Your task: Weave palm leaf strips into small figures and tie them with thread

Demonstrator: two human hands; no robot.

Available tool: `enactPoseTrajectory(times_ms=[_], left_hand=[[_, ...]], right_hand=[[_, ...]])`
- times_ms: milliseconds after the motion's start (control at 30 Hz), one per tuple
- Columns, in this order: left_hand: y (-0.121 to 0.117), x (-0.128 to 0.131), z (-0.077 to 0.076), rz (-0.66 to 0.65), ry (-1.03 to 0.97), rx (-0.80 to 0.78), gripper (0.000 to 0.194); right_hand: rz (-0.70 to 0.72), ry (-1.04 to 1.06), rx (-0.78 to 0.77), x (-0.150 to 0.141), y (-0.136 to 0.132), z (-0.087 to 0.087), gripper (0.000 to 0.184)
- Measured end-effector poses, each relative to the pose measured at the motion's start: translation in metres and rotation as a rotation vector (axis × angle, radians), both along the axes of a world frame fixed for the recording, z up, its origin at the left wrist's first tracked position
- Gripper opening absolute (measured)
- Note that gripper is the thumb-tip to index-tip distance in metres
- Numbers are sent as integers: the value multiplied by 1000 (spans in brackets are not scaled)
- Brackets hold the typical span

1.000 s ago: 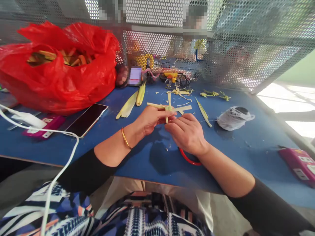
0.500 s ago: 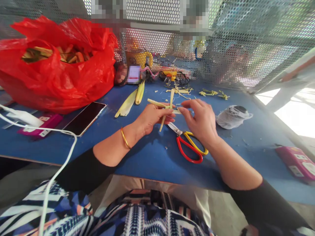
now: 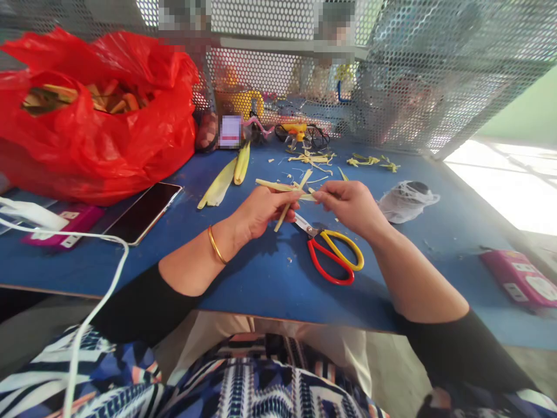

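Crossed leaf strips (image 3: 300, 187) held above the counter (image 3: 265, 290), between both hands. Left hand (image 3: 260, 210) pinching them near the crossing, thumb uppermost; right hand (image 3: 348, 203) pinching one strip's end between thumb and forefinger. Scissors (image 3: 311, 231), red and yellow handles, on the counter just nearer the body than the right hand, blades pointing to the left hand's fingers. Beyond left hand: loose leaf pieces (image 3: 217, 184). Left of it: dark-screened phone (image 3: 143, 213), then red plastic bag (image 3: 100, 151). Right of right hand: white-wrapped bundle (image 3: 407, 204); farther right, purple block (image 3: 520, 277), pale patches too blurred to read. Small panel (image 3: 230, 132) beyond left hand pixelated, unreadable.

Vs 1.0 s ago: scissors were mostly covered by the right hand, now largely exposed; strips turned, now slanting. Vs 0.5 s ago: right hand's fingers more gathered on the strip end.
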State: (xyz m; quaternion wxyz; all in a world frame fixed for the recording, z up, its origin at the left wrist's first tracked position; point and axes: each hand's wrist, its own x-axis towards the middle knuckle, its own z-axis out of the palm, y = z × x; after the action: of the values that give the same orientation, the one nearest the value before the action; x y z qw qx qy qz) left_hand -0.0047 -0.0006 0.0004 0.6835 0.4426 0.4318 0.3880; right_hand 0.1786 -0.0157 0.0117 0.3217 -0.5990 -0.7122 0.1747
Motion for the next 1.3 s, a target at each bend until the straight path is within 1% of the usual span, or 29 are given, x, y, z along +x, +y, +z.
enactPoseTrajectory(times_ms=[133,233,300,367,467,533,600,700,767,800,833,900,933,967,1000,1033,1067,1100,1133,1167,1200,1300], left_hand=[[-1,1,-1,-29,29,7,22],[-4,4,-4,-96,72,34,19],[-6,5,-6,-132,98,40,17],[-7,6,-7,-158,109,50,15],[-8,5,-8,-210,87,63,13],[-9,5,-7,-238,81,54,12],[-9,5,-5,-241,74,28,12],[-8,6,-5,-209,29,-12,17],[-7,6,-7,-178,7,-5,20],[-7,6,-9,-167,10,15,20],[-7,6,-10,-165,24,42,21],[-7,6,-12,-181,75,97,23],[-8,6,-12,-190,107,122,26],[-9,6,-12,-198,144,145,29],[-10,7,-12,-206,187,168,32],[-11,7,-11,-215,231,189,34],[-13,8,-11,-223,274,208,35],[-14,9,-11,-232,312,222,34],[-16,10,-11,-240,339,233,32],[-17,11,-11,-244,356,240,29],[-17,11,-10,-241,363,245,28],[-18,11,-9,-250,380,283,28]], right_hand=[[18,176,-32,-3,2,-5,31],[63,398,-128,-9,2,-11,35],[70,525,-142,-13,2,-16,34],[21,601,-104,-16,3,-19,30],[-92,651,-20,-17,5,-22,25],[-117,652,-2,-16,6,-24,24],[-108,651,-16,-16,7,-25,25],[-103,658,-37,-14,9,-25,28],[-154,607,-21,-12,9,-23,32],[-203,551,25,-10,9,-22,33],[-257,478,108,-10,8,-20,31],[-314,302,327,-9,5,-15,25],[-287,212,417,-9,3,-13,21],[-220,133,459,-9,1,-11,17],[-126,78,438,-10,0,-11,15],[-25,58,355,-11,-1,-11,16],[64,78,233,-12,-2,-11,18],[123,129,101,-14,-3,-12,21],[148,198,-12,-16,-3,-14,22],[141,267,-84,-17,-4,-15,22],[113,327,-107,-19,-4,-16,21],[13,408,-24,-23,-6,-17,19]])
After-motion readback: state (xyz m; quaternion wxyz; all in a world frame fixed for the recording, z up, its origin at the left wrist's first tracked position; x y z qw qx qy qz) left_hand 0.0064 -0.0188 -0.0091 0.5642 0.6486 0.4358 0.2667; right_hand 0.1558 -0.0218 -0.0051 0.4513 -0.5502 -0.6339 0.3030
